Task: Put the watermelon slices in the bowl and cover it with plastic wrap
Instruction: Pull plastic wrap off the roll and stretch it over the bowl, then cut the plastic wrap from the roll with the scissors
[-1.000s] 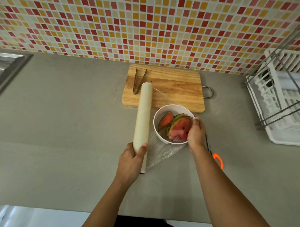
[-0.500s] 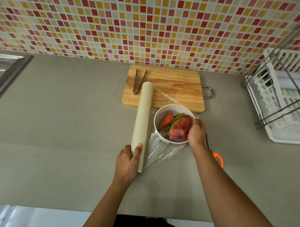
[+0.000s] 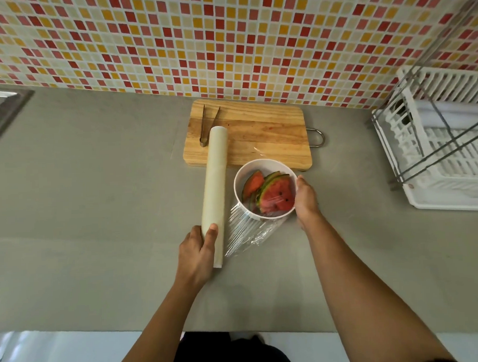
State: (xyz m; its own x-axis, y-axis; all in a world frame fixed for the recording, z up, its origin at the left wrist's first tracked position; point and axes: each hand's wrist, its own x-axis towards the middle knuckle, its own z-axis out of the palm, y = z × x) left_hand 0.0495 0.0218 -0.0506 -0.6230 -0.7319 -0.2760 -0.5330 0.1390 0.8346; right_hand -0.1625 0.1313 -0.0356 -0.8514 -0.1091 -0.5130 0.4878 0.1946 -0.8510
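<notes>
A white bowl (image 3: 240, 178) stands on the grey counter in front of the cutting board, with red watermelon slices (image 3: 276, 197) inside. A cream roll of plastic wrap (image 3: 215, 179) lies to its left, one end resting on the board. My left hand (image 3: 198, 250) grips the roll's near end. Clear film (image 3: 246, 232) stretches from the roll over the bowl and bunches on the counter in front of it. My right hand (image 3: 305, 201) presses against the bowl's right side, holding film and bowl.
A wooden cutting board (image 3: 260, 134) with metal tongs (image 3: 207, 125) lies against the tiled wall. A white dish rack (image 3: 442, 152) stands at the right. A sink edge (image 3: 2, 110) shows at the far left. The counter's front edge (image 3: 75, 331) runs below my arms.
My left hand has slid the roll leftwards, away from the bowl, and the film between them is pulled tighter. My right hand stays on the bowl.
</notes>
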